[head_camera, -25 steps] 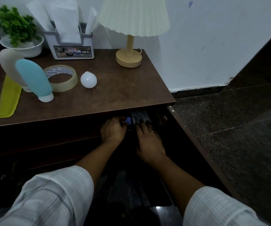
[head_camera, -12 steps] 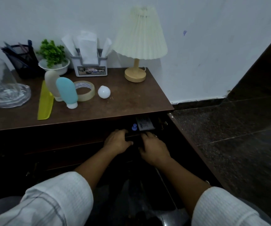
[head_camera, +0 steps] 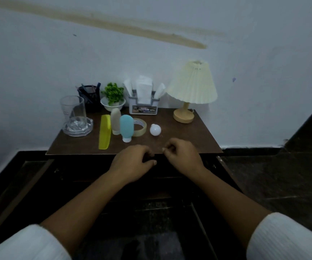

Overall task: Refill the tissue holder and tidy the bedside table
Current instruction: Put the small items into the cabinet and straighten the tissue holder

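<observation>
Up from the dark space under the table (head_camera: 189, 139) since a moment ago, now over its front edge: both hands. At the back, between plant (head_camera: 113, 93) and lamp (head_camera: 192, 85): tissue holder (head_camera: 143, 107), white tissues standing out of it. Nearer: tape roll (head_camera: 142, 128), white ball (head_camera: 155, 129), blue bottle (head_camera: 126, 127), yellow comb (head_camera: 105, 132). Left hand (head_camera: 132, 162) curled round a dark gap, contents impossible to tell. Right hand (head_camera: 183, 152) curled, nothing seen in it.
</observation>
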